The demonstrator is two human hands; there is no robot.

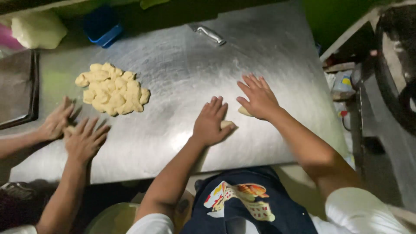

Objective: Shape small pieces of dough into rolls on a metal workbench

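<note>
Steel worktop [182, 82], scuffed and faintly floured, dim light, seen from above

Left hand [211, 121]: palm down, fingers spread flat, pressing a small dough piece [227, 125] whose pale edge shows just past the thumb side of the palm. Nothing pinched; the hand is flat on it.

Right hand [259, 97]: likewise flat and spread, covering a second dough piece [244, 111] that peeks out at the heel of the palm, on the side toward the left hand. The two hands lie near each other, not touching.

Well away from the left hand, across bare steel, sits a heap of cut dough lumps [113, 89]. Beyond both hands, near the far edge, lies a metal scraper [209, 34]. A larger pale dough block [38, 29] and a blue tub [103, 27] sit at the far corner; a dark tray [17, 89] is at the side edge.

A co-worker's two hands [73, 130] press flat on the table beside the heap, something pale just visible between them.

Judgement on the rolling: keep each palm cupped slightly rather than fully flat, with light even pressure and small circles, so each piece rounds up instead of smearing. Keep the pieces apart so they do not stick together
</note>
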